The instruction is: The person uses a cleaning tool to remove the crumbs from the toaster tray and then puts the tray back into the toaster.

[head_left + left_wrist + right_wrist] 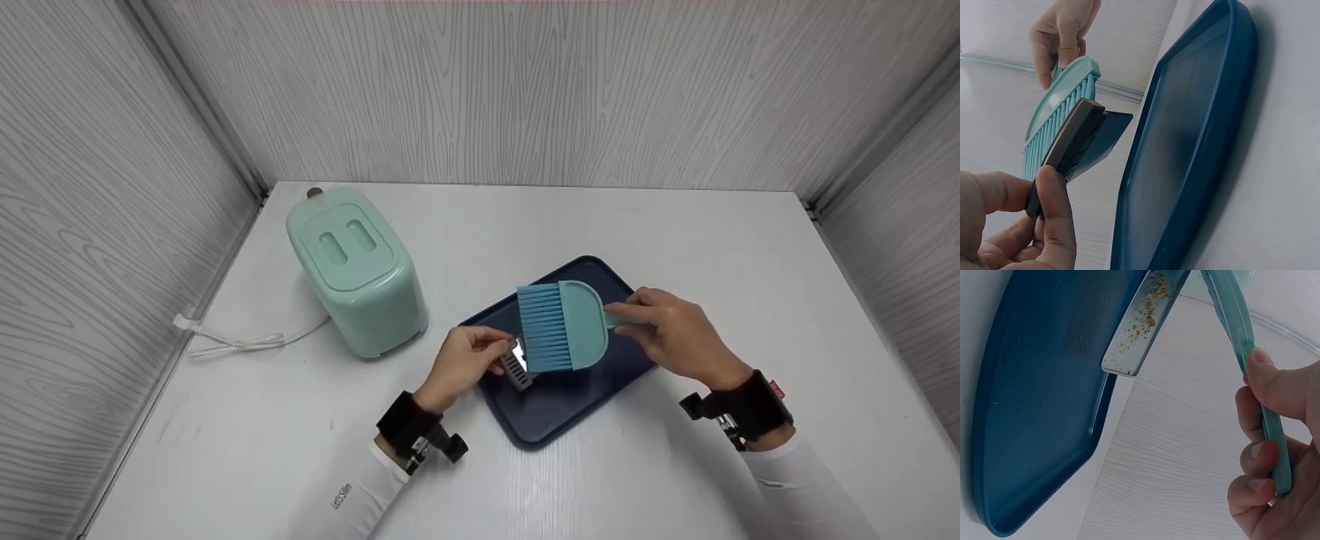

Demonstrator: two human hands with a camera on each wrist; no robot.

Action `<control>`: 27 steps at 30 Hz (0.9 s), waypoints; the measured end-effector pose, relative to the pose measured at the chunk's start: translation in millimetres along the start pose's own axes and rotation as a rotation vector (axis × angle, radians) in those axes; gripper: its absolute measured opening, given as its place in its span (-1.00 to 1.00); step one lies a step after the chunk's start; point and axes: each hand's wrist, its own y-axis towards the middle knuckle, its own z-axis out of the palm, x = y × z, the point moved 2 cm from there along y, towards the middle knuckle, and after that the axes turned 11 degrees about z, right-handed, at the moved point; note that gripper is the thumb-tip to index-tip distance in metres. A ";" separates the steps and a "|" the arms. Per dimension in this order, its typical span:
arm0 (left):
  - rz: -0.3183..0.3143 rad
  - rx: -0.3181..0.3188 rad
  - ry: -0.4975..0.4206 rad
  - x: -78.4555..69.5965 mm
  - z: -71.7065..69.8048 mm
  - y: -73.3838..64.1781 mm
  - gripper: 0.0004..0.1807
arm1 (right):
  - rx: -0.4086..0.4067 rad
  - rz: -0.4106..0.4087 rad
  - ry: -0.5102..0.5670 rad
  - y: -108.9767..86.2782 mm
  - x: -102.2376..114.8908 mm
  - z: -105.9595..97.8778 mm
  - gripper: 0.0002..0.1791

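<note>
My left hand [461, 365] pinches the end of a crumb tray [514, 369], a slim metal piece with a slotted grey edge, between thumb and fingers. Brown crumbs [1148, 318] are scattered on its shiny surface in the right wrist view. A hand brush [585, 324] with a mint handle and blue bristles is in my right hand [682, 336], fingers wrapped round the handle. Its bristles overlap the crumb tray in the head view and hide part of it. Below both lies a dark blue serving tray [536, 420], with small specks on its surface in the right wrist view.
A mint toaster [367, 277] with a lid on top stands at the back left of the white table [675, 232]. Its white cord [247, 343] lies bundled to the left. Grey wood-grain panels [480, 90] rise behind and on both sides.
</note>
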 end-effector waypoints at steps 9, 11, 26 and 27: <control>-0.013 -0.015 0.010 0.8 0.3 1.1 -0.74 | 0.008 0.023 -0.027 -4.5 -2.1 -4.3 -0.55; -0.012 -0.018 0.012 1.1 0.4 1.3 -0.74 | 0.009 0.029 -0.027 -5.5 -3.3 -4.9 -0.54; -0.014 -0.026 0.017 1.3 1.0 0.9 -0.76 | 0.001 0.056 -0.047 -9.2 -10.3 -10.3 -0.51; -0.013 -0.024 0.017 1.3 1.0 0.9 -0.76 | 0.003 0.063 -0.047 -9.4 -10.9 -10.4 -0.51</control>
